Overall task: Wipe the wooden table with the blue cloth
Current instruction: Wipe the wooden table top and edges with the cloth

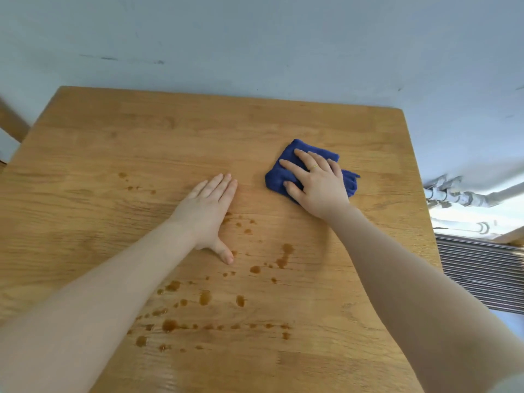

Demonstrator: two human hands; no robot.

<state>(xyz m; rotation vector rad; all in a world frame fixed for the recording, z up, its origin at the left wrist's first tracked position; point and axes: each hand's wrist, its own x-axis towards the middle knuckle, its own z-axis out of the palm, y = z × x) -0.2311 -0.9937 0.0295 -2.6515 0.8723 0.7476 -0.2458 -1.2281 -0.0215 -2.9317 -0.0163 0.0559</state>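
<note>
A bunched, dark blue cloth (pixel 309 168) lay on the far right part of the light wooden table (pixel 141 143), whose near half was dotted with brown spill drops (pixel 204 296).

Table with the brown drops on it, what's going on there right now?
A person is wiping the table. The right hand presses a folded blue cloth flat on the far right part of the top, fingers spread over it. The left hand lies flat on the wood beside it, holding nothing. Brown drops are scattered over the near half, between the arms, and the cloth is not on them yet.
</note>
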